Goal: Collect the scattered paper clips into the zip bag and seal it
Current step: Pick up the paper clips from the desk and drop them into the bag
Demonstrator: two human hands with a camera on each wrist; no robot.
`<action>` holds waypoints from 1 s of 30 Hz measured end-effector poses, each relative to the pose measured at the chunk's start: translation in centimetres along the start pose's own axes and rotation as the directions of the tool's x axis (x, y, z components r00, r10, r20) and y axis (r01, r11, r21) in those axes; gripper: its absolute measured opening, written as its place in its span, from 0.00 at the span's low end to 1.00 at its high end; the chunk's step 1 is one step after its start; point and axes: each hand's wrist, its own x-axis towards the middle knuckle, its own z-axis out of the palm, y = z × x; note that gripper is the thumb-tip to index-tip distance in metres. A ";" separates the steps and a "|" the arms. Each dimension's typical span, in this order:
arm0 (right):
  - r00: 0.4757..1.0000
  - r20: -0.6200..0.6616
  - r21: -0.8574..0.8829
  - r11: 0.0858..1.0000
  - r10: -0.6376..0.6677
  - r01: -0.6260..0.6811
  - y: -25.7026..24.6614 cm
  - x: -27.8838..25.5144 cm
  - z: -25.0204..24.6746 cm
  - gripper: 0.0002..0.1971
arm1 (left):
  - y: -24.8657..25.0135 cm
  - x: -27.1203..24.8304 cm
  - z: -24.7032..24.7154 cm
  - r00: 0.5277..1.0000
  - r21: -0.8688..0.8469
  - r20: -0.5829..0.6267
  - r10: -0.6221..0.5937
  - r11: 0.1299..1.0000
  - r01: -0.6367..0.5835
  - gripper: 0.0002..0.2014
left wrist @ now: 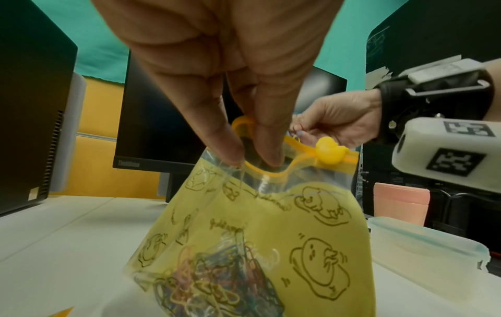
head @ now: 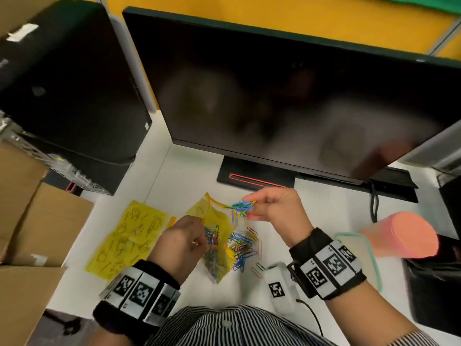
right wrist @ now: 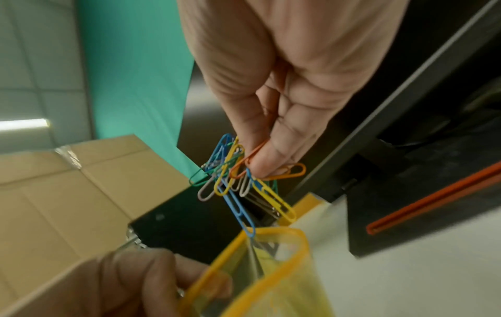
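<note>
Yellow bag mouth sits right under your bunch of clips.

Your right hand [head: 273,208] pinches a bunch of clips [right wrist: 244,182] just above the open bag [left wrist: 257,236]. One blue clip already hangs down to the bag's orange rim [right wrist: 273,231]. Your left hand [head: 182,240] pinches the rim at the near side and holds the mouth open, so the drop looks straight down. More loose clips [head: 243,248] lie on the white desk [head: 331,218], just beside the bag and nearer your right hand. The duck zipper pull [left wrist: 329,153] sits at the rim's far end, not yet pulled across.
</note>
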 end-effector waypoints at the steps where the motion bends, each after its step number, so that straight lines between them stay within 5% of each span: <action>1: 0.999 -0.009 -0.002 0.999 -0.035 0.035 -0.6 -0.2 0.1 0.14 | 0.2 0.0 -0.1 1.000 0.000 0.003 -0.001 1.000 0.001 0.07; 4: 0.958 -0.065 -0.402 0.886 -0.278 0.230 -1.5 -0.5 0.9 0.15 | 0.6 0.0 0.0 1.000 0.002 0.001 -0.001 1.000 0.001 0.13; 6: 0.926 0.091 -0.736 0.601 -0.367 0.311 -1.9 -0.8 2.3 0.15 | 1.0 0.0 0.1 1.000 0.008 -0.007 0.013 1.000 -0.013 0.18; 8: 0.933 0.253 -0.860 0.383 -0.254 0.338 -1.7 -1.0 3.8 0.17 | 1.6 0.1 0.0 0.999 0.003 -0.022 0.034 0.999 -0.034 0.17; 10: 0.936 0.316 -0.884 0.311 -0.156 0.350 -1.2 -1.1 5.2 0.16 | 2.1 0.2 0.0 0.998 -0.020 -0.044 0.055 0.998 -0.056 0.12; 12: 0.926 0.354 -0.856 0.352 -0.135 0.378 -0.8 -1.1 5.9 0.15 | 2.5 0.2 -0.1 0.997 -0.056 -0.059 0.052 0.997 -0.055 0.09; 15: 0.932 0.332 -0.764 0.537 -0.146 0.357 -1.1 -1.0 5.5 0.15 | 2.3 0.0 -0.5 0.998 -0.060 -0.067 0.018 0.998 -0.022 0.09; 21: 0.956 0.047 -0.616 0.745 -0.288 0.255 -0.5 -0.1 1.5 0.08 | 1.1 -0.7 -0.8 0.997 -0.016 -0.075 -0.034 0.999 0.033 0.18; 23: 0.974 -0.024 -0.685 0.713 -0.223 0.146 1.9 0.1 -0.6 0.07 | 0.8 -1.1 -1.1 0.993 -0.023 -0.113 -0.025 0.999 0.022 0.16; 26: 1.000 -0.013 -0.841 0.540 0.027 -0.025 7.2 -0.9 -2.8 0.10 | 0.4 -2.3 -1.6 0.982 0.017 -0.187 -0.023 1.000 0.026 0.12; 28: 0.979 0.024 -0.892 0.447 0.201 -0.069 10.5 -2.4 -3.4 0.17 | 0.4 -3.2 -1.7 0.976 0.042 -0.214 -0.028 0.998 0.038 0.12; 30: 0.958 0.050 -0.890 0.448 0.284 -0.086 12.5 -3.8 -3.3 0.24 | 0.7 -4.2 -1.8 0.973 0.064 -0.225 -0.041 0.996 0.057 0.13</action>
